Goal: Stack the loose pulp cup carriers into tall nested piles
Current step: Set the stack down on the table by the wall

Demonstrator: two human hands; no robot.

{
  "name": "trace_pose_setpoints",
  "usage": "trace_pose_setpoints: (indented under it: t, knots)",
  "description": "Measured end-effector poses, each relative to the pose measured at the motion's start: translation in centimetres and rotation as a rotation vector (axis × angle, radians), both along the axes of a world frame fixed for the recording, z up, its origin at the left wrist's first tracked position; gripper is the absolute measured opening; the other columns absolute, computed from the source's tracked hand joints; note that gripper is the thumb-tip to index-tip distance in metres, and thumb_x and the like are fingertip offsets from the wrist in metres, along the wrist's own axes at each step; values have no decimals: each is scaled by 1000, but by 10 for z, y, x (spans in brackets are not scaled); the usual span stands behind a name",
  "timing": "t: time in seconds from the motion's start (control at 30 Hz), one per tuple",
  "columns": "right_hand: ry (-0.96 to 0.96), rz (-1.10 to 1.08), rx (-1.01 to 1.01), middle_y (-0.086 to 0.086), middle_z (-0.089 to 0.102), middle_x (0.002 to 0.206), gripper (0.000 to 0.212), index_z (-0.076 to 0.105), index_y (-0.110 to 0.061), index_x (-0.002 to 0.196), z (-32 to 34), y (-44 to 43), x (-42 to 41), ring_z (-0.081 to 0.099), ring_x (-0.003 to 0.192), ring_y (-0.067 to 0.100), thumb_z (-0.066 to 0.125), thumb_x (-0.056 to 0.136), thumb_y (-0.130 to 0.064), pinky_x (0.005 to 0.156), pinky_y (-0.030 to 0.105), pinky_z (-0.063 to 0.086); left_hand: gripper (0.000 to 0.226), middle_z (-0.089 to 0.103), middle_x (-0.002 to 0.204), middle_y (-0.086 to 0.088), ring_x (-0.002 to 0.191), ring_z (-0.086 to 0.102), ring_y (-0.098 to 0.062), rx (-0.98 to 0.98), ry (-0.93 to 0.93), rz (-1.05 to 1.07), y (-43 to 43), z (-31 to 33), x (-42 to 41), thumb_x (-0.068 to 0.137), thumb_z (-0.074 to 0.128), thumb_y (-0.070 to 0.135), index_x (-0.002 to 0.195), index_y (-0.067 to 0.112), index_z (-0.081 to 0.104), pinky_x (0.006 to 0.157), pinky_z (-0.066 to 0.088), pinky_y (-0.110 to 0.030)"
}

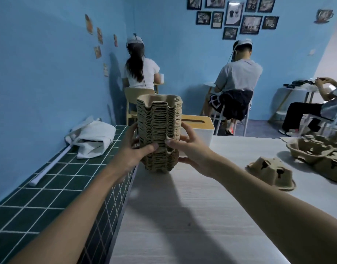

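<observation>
- Table [202, 216]: pale top, bore everything below.
- Pile [158, 128]: tall nested carriers, upright, base seemingly on the table at its left edge, beside the ledge [49, 178].
- Loose carriers [271, 173]: right of the pile, well apart, not yet stacked.
- Left hand [137, 151], right hand [189, 149]: each grasped a side of the pile at mid-height.
- Risk, as judged: an uneven squeeze could buckle the pile or tip it over the table's edge.

On the pale table [192, 216] stand a carrier pile [159, 128], loose carriers [271, 173], a tissue box [204, 130].
</observation>
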State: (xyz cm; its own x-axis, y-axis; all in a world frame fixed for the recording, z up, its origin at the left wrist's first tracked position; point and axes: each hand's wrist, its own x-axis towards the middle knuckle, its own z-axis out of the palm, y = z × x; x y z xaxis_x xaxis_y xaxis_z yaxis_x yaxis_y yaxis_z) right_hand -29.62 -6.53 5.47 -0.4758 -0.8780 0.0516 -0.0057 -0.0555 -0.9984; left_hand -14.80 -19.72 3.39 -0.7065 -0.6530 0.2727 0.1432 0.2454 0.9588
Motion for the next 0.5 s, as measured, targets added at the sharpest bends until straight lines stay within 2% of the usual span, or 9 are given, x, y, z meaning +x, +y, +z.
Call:
trace_pose_setpoints:
  t: [0.17,0.33,0.4,0.5]
  knots:
    - [-1,-24,-22,5,63,127,78,33,-40,145,-4,-12,0,67,105,18,75,85,-17,75,36,57,89,62,131,-4,122,59,-21,3,-2,0,-9,-3,-3,70,79,35,147,38,35,97,54,-51]
    - [1,-30,-28,6,56,134,79,34,-41,145,-7,-12,0,65,110,22,77,83,-20,75,35,58,86,61,130,-3,121,59,-21,1,-5,5,-9,-4,-2,72,78,36,146,37,35,94,57,-49]
    - [24,-33,-8,4,54,136,77,35,-39,145,-9,-9,0,62,115,22,77,83,-20,84,39,57,81,60,131,-2,121,59,-19,-12,-18,11,-4,-3,0,73,76,38,143,36,37,94,57,-46]
    - [111,-59,76,4,52,137,73,36,-34,145,-10,6,3,55,122,23,76,85,-24,105,46,45,74,60,130,1,120,59,-17,-60,-56,79,6,-8,8,78,78,39,141,32,40,98,53,-41]
